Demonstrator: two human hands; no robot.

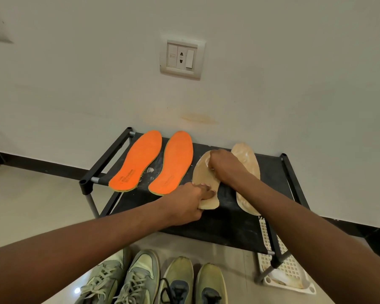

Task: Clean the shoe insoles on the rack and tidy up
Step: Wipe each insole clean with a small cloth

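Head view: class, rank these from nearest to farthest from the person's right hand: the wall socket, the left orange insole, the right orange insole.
From the right hand:
1. Right orange insole, just to the hand's left on the rack.
2. Left orange insole, further left at the rack's end.
3. Wall socket, high on the wall behind.

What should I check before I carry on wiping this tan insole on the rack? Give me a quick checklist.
1. Insole held down: ok. The left hand grips the heel end of the tan insole.
2. Wiping hand in place: ok. The right hand presses on its toe end.
3. Cloth in the right hand: cannot tell; only a pale bit shows under the fingers.
4. Insole supported: ok. It lies flat on the black rack.
5. Neighbours out of the way: ok. The second tan insole and nearer orange insole lie apart from it.
6. Rack surface clean: not ok. Pale dust shows between the orange insoles.
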